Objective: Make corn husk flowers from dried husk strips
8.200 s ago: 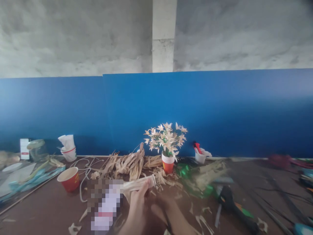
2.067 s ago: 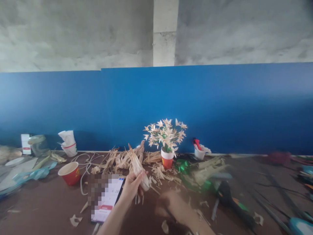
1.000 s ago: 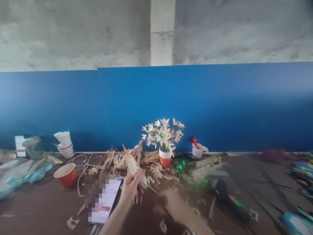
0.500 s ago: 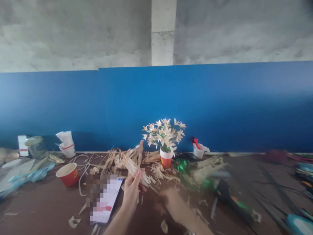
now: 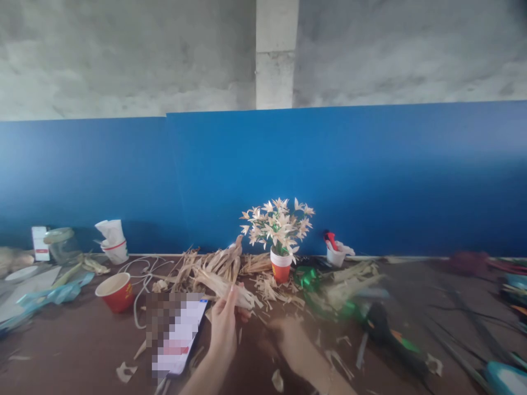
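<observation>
My left hand (image 5: 224,326) is closed round a strip of dried corn husk (image 5: 222,285) that slants up to the left over the brown table (image 5: 74,351). My right hand (image 5: 288,343) is blurred by motion just to the right, low over the table; its fingers cannot be made out. Behind them lies a heap of dried husks (image 5: 209,269) and cut scraps. A red paper cup holding pale husk flowers (image 5: 280,233) stands just beyond.
A phone (image 5: 177,332) lies left of my left hand. An empty red cup (image 5: 115,292), white cable, jar and stacked white cups sit at the left. Green ribbon (image 5: 307,277), a glue gun (image 5: 387,334) and tools lie at the right. A blue board backs the table.
The husk strip in my left hand has tilted from nearly upright to lying lower, pointing left. My right hand has stayed blurred beside it, shifting slightly.
</observation>
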The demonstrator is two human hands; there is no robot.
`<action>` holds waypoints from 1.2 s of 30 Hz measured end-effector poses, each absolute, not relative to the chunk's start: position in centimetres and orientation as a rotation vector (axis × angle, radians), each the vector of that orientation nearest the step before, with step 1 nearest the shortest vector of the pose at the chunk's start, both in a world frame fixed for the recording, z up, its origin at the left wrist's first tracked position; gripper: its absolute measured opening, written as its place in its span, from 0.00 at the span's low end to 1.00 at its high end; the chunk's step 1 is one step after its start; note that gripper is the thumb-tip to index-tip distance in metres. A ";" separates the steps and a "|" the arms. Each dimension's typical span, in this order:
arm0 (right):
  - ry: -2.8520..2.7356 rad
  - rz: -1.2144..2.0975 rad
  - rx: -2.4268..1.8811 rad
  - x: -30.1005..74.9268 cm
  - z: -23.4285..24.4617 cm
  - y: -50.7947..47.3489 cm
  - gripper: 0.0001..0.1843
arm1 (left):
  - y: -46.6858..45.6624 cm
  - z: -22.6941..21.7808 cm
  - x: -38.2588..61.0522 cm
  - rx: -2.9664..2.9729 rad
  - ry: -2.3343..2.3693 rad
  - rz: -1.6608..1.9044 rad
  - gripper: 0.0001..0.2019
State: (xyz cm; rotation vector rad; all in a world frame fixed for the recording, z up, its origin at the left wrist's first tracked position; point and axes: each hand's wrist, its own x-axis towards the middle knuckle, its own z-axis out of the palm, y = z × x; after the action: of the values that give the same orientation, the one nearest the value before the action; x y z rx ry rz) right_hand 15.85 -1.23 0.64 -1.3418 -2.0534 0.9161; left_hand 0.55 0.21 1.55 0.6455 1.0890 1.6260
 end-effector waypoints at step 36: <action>-1.752 1.595 -1.239 17.7 0.0 -1.1 0.20 | 1.1 1.9 -0.8 0.633 1.106 1.562 0.16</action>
State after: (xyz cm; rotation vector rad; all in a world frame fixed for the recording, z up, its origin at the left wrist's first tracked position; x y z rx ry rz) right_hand 17.73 -1.14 0.04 -1.2387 -1.7516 1.5950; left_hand -0.78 1.08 1.86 0.6329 1.1061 1.5619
